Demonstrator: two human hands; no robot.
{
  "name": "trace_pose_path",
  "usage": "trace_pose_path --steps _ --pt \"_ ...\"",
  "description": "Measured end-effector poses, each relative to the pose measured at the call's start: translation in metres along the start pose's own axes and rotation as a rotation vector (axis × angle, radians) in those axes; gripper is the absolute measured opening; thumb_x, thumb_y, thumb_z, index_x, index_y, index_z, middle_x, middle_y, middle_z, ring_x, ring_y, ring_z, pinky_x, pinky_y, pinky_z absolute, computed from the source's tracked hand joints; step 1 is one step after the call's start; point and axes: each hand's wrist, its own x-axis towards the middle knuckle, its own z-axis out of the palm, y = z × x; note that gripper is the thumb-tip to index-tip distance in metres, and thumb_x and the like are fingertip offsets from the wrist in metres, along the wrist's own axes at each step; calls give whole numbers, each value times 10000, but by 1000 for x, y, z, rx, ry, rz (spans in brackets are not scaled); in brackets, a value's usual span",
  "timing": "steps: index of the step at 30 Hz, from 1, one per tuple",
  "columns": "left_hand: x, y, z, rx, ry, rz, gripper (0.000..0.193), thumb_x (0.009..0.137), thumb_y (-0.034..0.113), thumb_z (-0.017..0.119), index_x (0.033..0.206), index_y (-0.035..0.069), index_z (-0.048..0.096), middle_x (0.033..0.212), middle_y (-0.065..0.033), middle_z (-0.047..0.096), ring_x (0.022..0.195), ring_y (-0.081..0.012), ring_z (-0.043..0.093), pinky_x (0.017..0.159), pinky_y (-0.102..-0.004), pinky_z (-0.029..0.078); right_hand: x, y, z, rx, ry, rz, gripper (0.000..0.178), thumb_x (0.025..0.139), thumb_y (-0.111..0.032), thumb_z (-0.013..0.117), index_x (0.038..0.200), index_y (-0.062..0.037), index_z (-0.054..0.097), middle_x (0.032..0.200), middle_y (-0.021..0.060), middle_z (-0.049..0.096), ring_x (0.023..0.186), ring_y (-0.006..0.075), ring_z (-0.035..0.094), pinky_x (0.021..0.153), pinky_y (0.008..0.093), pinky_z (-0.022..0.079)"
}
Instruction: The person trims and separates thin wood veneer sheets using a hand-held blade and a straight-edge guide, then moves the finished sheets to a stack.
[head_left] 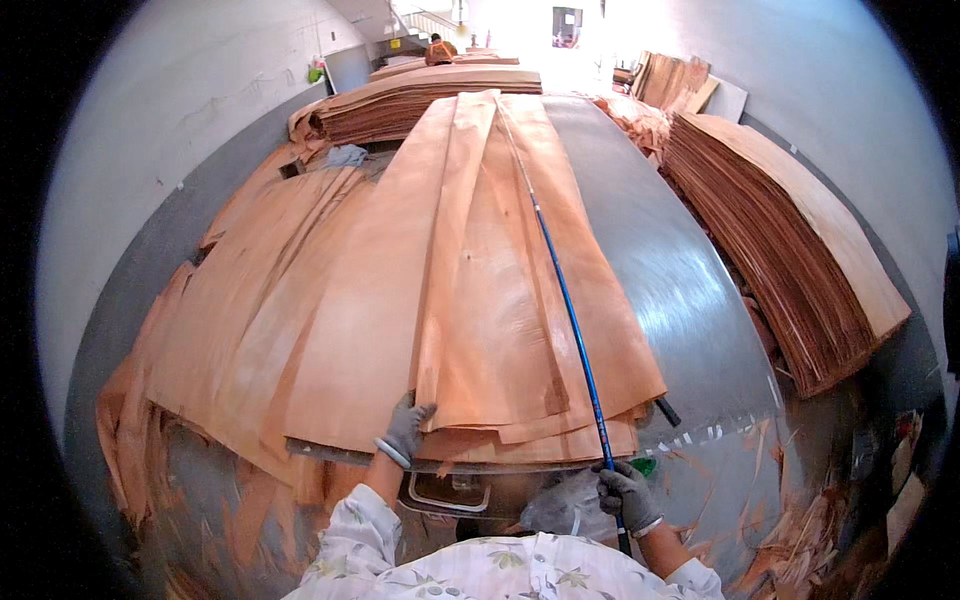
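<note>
Thin orange-brown wood veneer sheets lie overlapping lengthwise on a smooth grey table. My left hand, in a grey glove, is closed at the near edge of a veneer sheet, its thumb pointing right; some fingers are hidden. Grey-gloved too, my right hand wraps round the lower part of a long blue pole. The pole slants away over the veneer, and its thin pale tip reaches toward the far end of the sheets. Folded and narrower veneer strips lie along the middle.
A tall veneer stack stands at the right, another stack beyond the table. More loose sheets spread on the left. Torn scraps litter the floor. A person is in the far background. A dark rod end pokes out beside the sheets.
</note>
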Motion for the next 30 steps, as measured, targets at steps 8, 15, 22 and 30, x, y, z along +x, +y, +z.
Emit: trace_pose_path --steps 8,15,22,30 --pt "-39 -24 -8 702 236 56 868 708 125 739 1381 -9 208 1121 -228 548 969 -276 581 793 -345 497 -3 16 8 -32 47 -37 179 829 -124 588 969 -12 576 577 34 498 395 96 410 354 240 307" --pt "-43 -15 1 835 182 211 873 715 201 700 1387 -20 188 1282 -263 394 1161 -337 445 960 -401 386 -18 26 -4 -214 171 -65 191 813 -98 579 986 -17 568 595 21 522 406 97 433 344 234 303" --pt "-27 -31 20 1021 269 562 772 746 214 673 1344 -39 257 1263 -273 396 1098 -379 481 888 -404 430 -3 23 17 -285 170 -96 170 803 -110 591 933 -2 610 616 39 569 428 92 479 362 233 350" --pt "-11 -33 2 309 249 -39 469 908 329 539 1266 54 412 995 -117 585 794 -248 621 577 -360 530 3 25 13 -231 193 -99 175 789 -130 613 891 11 627 616 59 583 411 90 476 348 228 339"
